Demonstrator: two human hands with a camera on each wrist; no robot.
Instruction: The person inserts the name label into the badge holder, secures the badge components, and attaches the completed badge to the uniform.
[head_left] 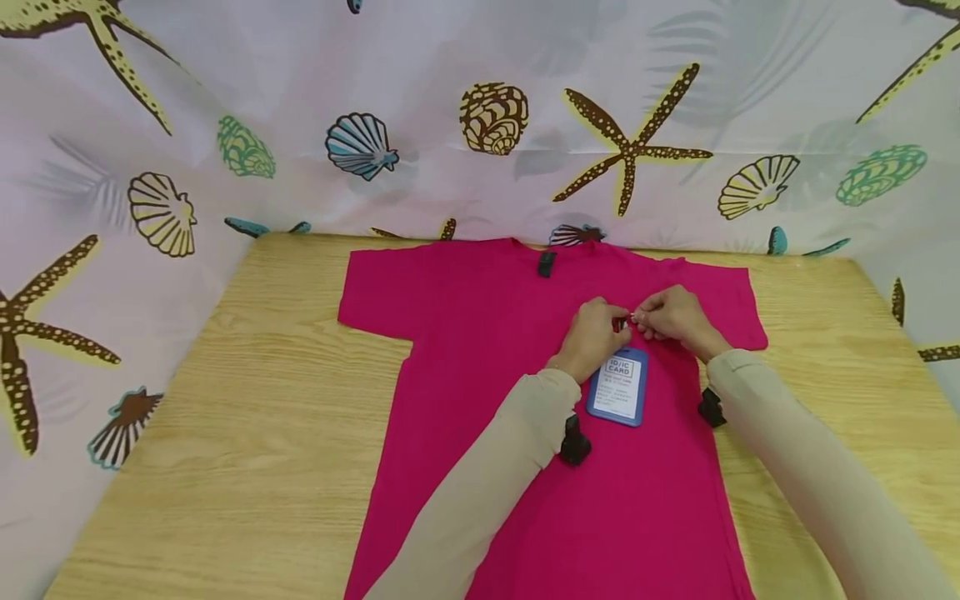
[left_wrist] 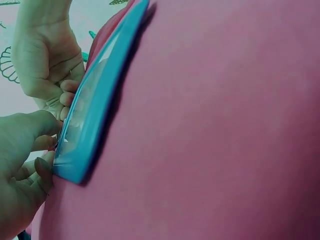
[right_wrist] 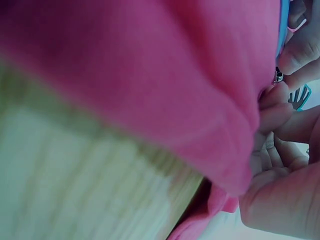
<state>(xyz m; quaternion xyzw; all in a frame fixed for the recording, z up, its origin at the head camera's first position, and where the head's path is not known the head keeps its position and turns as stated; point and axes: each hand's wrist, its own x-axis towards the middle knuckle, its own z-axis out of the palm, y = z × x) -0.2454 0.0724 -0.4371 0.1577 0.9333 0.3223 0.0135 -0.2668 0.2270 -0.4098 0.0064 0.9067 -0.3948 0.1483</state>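
Note:
A blue ID card holder [head_left: 617, 386] with a white card lies on the chest of a pink T-shirt [head_left: 480, 400]. Just above its top edge, my left hand [head_left: 595, 335] pinches the holder's small clip, mostly hidden by the fingers. Close against it, my right hand [head_left: 672, 317] has its fingers curled and pinches a small shiny end of the clip [head_left: 633, 317]. In the right wrist view the metal clip [right_wrist: 278, 75] shows between both hands' fingertips. Whether the right fingers also grip shirt cloth is hard to tell. The left wrist view shows the holder [left_wrist: 95, 115] from the side.
The T-shirt is spread flat on a wooden table [head_left: 225, 417], its collar toward the far edge. A small black piece [head_left: 547, 264] lies at the collar. Behind hangs a cloth [head_left: 427, 75] printed with shells and starfish.

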